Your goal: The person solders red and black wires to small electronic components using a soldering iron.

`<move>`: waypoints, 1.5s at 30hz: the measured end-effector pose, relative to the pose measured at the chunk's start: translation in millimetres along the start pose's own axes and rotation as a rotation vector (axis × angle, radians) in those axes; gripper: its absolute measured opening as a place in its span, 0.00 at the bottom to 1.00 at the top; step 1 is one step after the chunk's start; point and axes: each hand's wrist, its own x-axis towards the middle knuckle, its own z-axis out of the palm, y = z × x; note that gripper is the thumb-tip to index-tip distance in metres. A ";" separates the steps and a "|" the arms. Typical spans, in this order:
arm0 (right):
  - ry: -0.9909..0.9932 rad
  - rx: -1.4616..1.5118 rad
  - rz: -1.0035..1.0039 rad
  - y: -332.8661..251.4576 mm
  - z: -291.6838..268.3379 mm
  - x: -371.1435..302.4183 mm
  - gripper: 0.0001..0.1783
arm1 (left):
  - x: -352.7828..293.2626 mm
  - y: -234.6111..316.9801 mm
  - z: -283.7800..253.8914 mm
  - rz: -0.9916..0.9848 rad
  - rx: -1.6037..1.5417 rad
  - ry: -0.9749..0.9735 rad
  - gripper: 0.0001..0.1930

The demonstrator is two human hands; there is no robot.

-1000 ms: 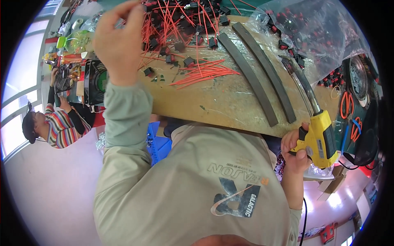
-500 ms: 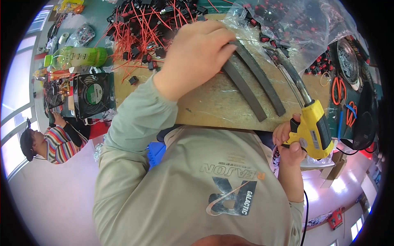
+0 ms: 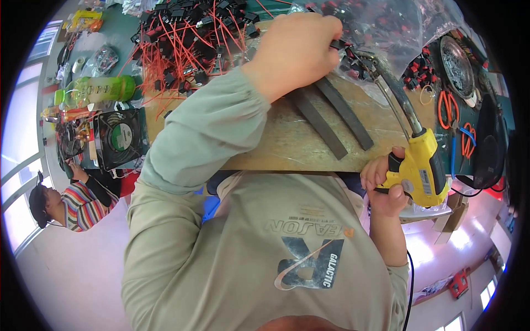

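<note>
My left hand reaches over the board and pinches a small black switch by its edge. The rest of that switch is hidden by my fingers. Close beside it is the metal tip of a yellow soldering gun; at this size I cannot tell whether they touch. My right hand is closed round the gun's handle near the board's right front edge. Two dark flat strips lie side by side on the wooden board, their far ends partly under my left hand.
Black switches with red wires are heaped at the back left. A clear plastic bag holds more switches, with loose red-and-black ones beside it. Orange-handled scissors and a round metal dish lie right. A fan stands left, near another person.
My left hand has moved right and away from me, off the dark strips, and now holds a switch beside the soldering gun's tip. My right hand has barely moved.
</note>
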 end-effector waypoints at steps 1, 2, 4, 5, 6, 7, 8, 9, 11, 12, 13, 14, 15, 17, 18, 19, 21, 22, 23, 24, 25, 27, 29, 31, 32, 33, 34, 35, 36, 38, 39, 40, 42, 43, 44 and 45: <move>0.006 0.001 0.000 -0.2 0.0 0.0 0.43 | -2.2 0.2 -6.1 -0.037 -0.081 0.015 0.07; -0.004 0.002 -0.007 -0.4 -0.2 0.3 0.43 | -5.2 1.6 -14.4 -0.035 -0.083 0.010 0.07; -0.011 0.009 -0.015 0.3 -0.9 0.5 0.42 | -14.6 5.6 -33.6 -0.120 -0.216 0.006 0.07; -0.019 0.015 -0.013 0.6 -1.8 1.0 0.42 | -20.3 5.3 -39.3 -0.119 -0.214 0.001 0.07; -0.029 0.019 -0.010 0.5 -1.6 1.3 0.42 | -26.7 4.4 -44.9 -0.161 -0.217 -0.033 0.08; -0.028 0.021 -0.009 0.5 -1.0 1.2 0.42 | -31.9 4.4 -48.3 -0.203 -0.221 -0.068 0.09; -0.020 0.012 -0.015 0.5 -0.3 1.1 0.42 | -37.6 4.7 -48.3 -0.203 -0.221 -0.070 0.09; -0.015 0.004 -0.020 0.6 0.6 0.8 0.42 | -45.0 4.6 -47.1 -0.212 -0.210 -0.084 0.10; -0.009 -0.003 -0.022 0.9 2.5 0.9 0.42 | -53.7 8.7 -45.5 -0.220 -0.199 -0.099 0.10; -0.004 -0.010 -0.025 1.0 2.6 1.1 0.42 | -56.0 13.1 -44.0 -0.253 -0.223 -0.064 0.10; -0.004 -0.010 -0.024 1.1 2.2 1.1 0.42 | -57.5 15.4 -42.2 -0.287 -0.246 -0.030 0.10; -0.008 -0.018 -0.021 1.1 1.7 1.2 0.42 | -58.8 15.5 -40.3 -0.287 -0.247 -0.030 0.10; -0.011 -0.029 -0.021 0.5 1.7 1.3 0.42 | -59.6 15.1 -38.5 -0.228 -0.191 -0.003 0.10; -0.012 -0.034 -0.015 -0.1 1.9 0.8 0.42 | -61.6 13.7 -35.3 -0.168 -0.136 0.025 0.10; -0.014 -0.034 -0.009 0.3 1.4 0.5 0.42 | -63.0 13.1 -33.2 -0.160 -0.124 0.031 0.10; -0.012 -0.034 -0.009 0.3 1.2 0.7 0.42 | -63.6 12.6 -31.8 -0.152 -0.111 0.036 0.10; -0.022 -0.048 -0.020 -0.2 1.6 1.3 0.42 | -62.5 12.8 -29.5 -0.155 -0.096 0.025 0.11; -0.022 -0.048 -0.020 -0.2 1.6 1.1 0.42 | -61.9 12.8 -28.5 -0.159 -0.081 0.014 0.11; -0.019 -0.055 -0.021 -0.2 1.5 0.8 0.42 | -61.8 11.9 -27.0 -0.158 -0.081 0.014 0.11; -0.017 -0.061 -0.024 -0.1 1.3 0.8 0.42 | -61.9 10.6 -24.9 -0.158 -0.084 -0.006 0.12; -0.016 -0.061 -0.024 -0.1 1.5 0.9 0.42 | -62.0 10.0 -23.8 -0.157 -0.086 -0.025 0.12; -0.014 -0.078 -0.030 -0.6 2.7 1.6 0.42 | -62.7 11.0 -24.9 -0.178 -0.081 -0.019 0.12; -0.024 -0.082 -0.027 -1.2 2.9 2.5 0.42 | -63.3 12.1 -27.7 -0.200 -0.076 -0.012 0.13; -0.030 -0.085 -0.026 -0.6 2.2 2.2 0.42 | -63.3 12.8 -30.6 -0.164 -0.089 0.002 0.13; -0.027 -0.080 -0.025 -0.3 2.1 1.8 0.42 | -64.5 13.1 -32.4 -0.165 -0.089 0.001 0.13; -0.026 -0.073 -0.024 -0.1 2.3 1.8 0.42 | -66.3 13.3 -35.4 -0.178 -0.121 0.009 0.13; -0.027 -0.072 -0.022 -0.1 2.5 2.0 0.42 | -68.5 13.1 -38.9 -0.192 -0.152 0.016 0.13; -0.027 -0.073 -0.021 -0.3 3.0 2.2 0.42 | -71.7 11.7 -44.0 -0.194 -0.151 0.016 0.13; -0.023 -0.075 -0.020 -0.1 2.7 1.8 0.42 | -75.3 9.0 -49.2 -0.188 -0.095 -0.034 0.12; -0.022 -0.079 -0.022 1.3 1.3 1.2 0.42 | -81.8 4.1 -54.9 -0.180 -0.040 -0.086 0.11; -0.029 -0.082 -0.021 1.9 1.5 1.4 0.43 | -87.2 1.4 -56.8 -0.200 -0.036 -0.127 0.10; -0.031 -0.081 -0.019 1.9 1.8 1.4 0.43 | -91.3 -0.3 -57.1 -0.220 -0.033 -0.168 0.09; -0.030 -0.101 -0.021 0.9 2.9 1.4 0.43 | -95.3 -0.3 -54.4 -0.229 -0.039 -0.183 0.08; -0.033 -0.102 -0.018 0.8 3.7 1.6 0.43 | -97.0 -0.2 -52.9 -0.235 -0.046 -0.198 0.07; -0.035 -0.113 -0.025 0.7 4.5 1.9 0.43 | -98.3 -1.1 -51.0 -0.238 -0.046 -0.196 0.07; -0.037 -0.123 -0.033 0.6 4.2 1.8 0.43 | -98.6 -1.8 -47.8 -0.197 -0.055 -0.143 0.06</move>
